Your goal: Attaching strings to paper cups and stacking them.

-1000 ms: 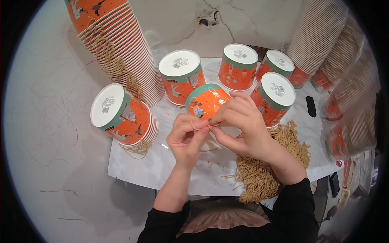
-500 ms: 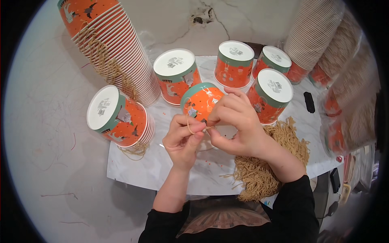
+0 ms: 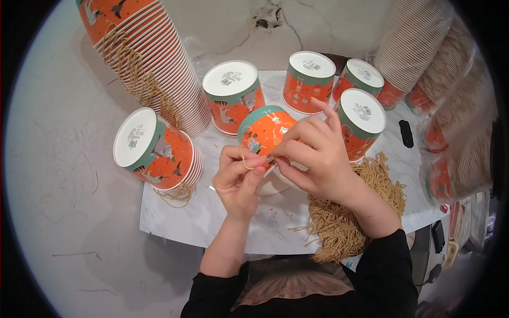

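An orange paper bucket (image 3: 265,127) with a green band lies tilted on the table in front of me, its open end toward me. At its rim my left hand (image 3: 238,183) is closed in a pinch on a thin tan cord (image 3: 244,157), which loops up over the fingers. My right hand (image 3: 318,156) meets it there, thumb and forefinger pinched at the same spot, its other fingers raised; the cord appears to pass between both pinches. The fingertips partly hide the cord's end and the bucket's rim. A heap of tan cords (image 3: 339,225) lies under my right forearm.
Several upturned orange buckets (image 3: 230,98) stand around the far side of the white table (image 3: 180,225). A short stack (image 3: 164,153) leans at the left, by a tall nested stack (image 3: 154,63) with cords. Bagged stacks (image 3: 416,42) line the right, near a small black object (image 3: 405,133).
My right hand has shifted slightly right, and its upper fingers have lifted and spread. My left hand keeps its pinch on the cord. The view has moved slightly.
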`<action>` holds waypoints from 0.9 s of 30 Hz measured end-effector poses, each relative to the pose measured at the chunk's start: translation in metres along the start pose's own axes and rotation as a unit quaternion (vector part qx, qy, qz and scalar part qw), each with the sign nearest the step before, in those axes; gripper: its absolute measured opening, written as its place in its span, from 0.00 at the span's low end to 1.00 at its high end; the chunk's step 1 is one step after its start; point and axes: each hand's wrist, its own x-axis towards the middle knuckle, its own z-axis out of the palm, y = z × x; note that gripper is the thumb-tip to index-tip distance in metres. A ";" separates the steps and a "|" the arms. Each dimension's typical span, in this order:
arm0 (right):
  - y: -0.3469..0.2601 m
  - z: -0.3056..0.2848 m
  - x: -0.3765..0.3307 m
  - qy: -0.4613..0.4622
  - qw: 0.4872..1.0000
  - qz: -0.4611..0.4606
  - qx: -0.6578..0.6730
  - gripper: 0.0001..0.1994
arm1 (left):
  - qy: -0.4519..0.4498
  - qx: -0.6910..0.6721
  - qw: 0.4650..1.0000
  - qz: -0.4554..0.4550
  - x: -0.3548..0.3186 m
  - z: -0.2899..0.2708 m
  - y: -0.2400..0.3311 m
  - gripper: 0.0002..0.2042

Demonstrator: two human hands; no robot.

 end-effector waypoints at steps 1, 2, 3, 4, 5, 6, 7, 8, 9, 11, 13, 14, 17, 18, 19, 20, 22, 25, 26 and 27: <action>0.000 -0.001 0.001 0.016 0.999 -0.014 -0.032 0.09 | 0.001 0.006 1.000 0.012 0.000 -0.001 -0.003 0.06; 0.001 -0.001 0.001 0.015 0.999 -0.013 -0.034 0.09 | 0.001 0.012 1.000 0.024 -0.001 -0.001 -0.005 0.05; 0.002 -0.001 0.001 0.020 0.999 -0.018 -0.044 0.09 | 0.001 0.011 1.000 0.024 0.000 -0.001 -0.006 0.05; 0.002 0.000 0.001 0.026 0.998 -0.024 -0.052 0.09 | 0.017 -0.002 0.999 0.032 0.000 -0.003 -0.006 0.05; 0.003 0.002 0.001 0.026 0.998 -0.024 -0.050 0.09 | 0.032 -0.014 0.999 0.041 0.001 -0.005 -0.005 0.05; 0.003 0.003 0.002 0.012 0.999 -0.007 -0.034 0.08 | 0.033 -0.012 0.998 0.042 0.003 -0.007 -0.002 0.05; 0.005 0.003 0.001 -0.003 1.000 0.013 -0.023 0.07 | 0.056 -0.063 0.996 0.032 0.005 -0.007 -0.001 0.05; 0.007 0.003 0.001 -0.004 1.000 0.014 -0.025 0.07 | 0.079 -0.114 0.990 0.022 0.007 -0.008 0.000 0.05; 0.009 0.002 0.000 -0.019 0.999 0.042 0.024 0.06 | 0.079 -0.115 0.990 0.021 0.009 -0.009 0.001 0.05; 0.015 0.000 -0.001 -0.034 0.994 0.070 0.070 0.05 | 0.110 -0.168 0.980 0.008 0.013 -0.010 0.002 0.05; 0.019 0.001 -0.003 -0.102 0.942 0.185 0.261 0.04 | 0.108 -0.211 0.971 0.011 0.015 -0.012 0.003 0.04; 0.019 0.001 -0.003 -0.102 0.942 0.185 0.263 0.04 | 0.106 -0.253 0.962 0.013 0.016 -0.014 0.004 0.04; 0.018 -0.003 -0.002 -0.126 0.932 0.178 0.289 0.04 | 0.072 -0.296 0.952 0.015 0.016 -0.019 0.004 0.05; 0.019 -0.004 -0.001 -0.134 0.935 0.174 0.280 0.04 | 0.072 -0.296 0.952 0.015 0.016 -0.020 0.003 0.05; 0.019 -0.005 -0.001 -0.142 0.937 0.170 0.272 0.05 | 0.066 -0.287 0.955 0.016 0.016 -0.022 0.002 0.05; 0.020 -0.005 -0.002 -0.142 0.937 0.170 0.272 0.05 | 0.060 -0.279 0.958 0.017 0.016 -0.022 0.001 0.06; 0.021 -0.006 -0.002 -0.137 0.930 0.180 0.289 0.04 | 0.069 -0.273 0.960 -0.006 0.016 -0.022 0.002 0.07; 0.022 -0.006 -0.002 -0.148 0.924 0.181 0.302 0.03 | 0.107 -0.268 0.955 -0.062 0.014 -0.017 0.004 0.09; 0.023 -0.007 -0.002 -0.148 0.924 0.180 0.303 0.03 | 0.136 -0.269 0.949 -0.093 0.013 -0.015 0.005 0.11; 0.025 -0.006 -0.003 -0.148 0.926 0.171 0.304 0.03 | 0.136 -0.268 0.949 -0.092 0.013 -0.013 0.005 0.11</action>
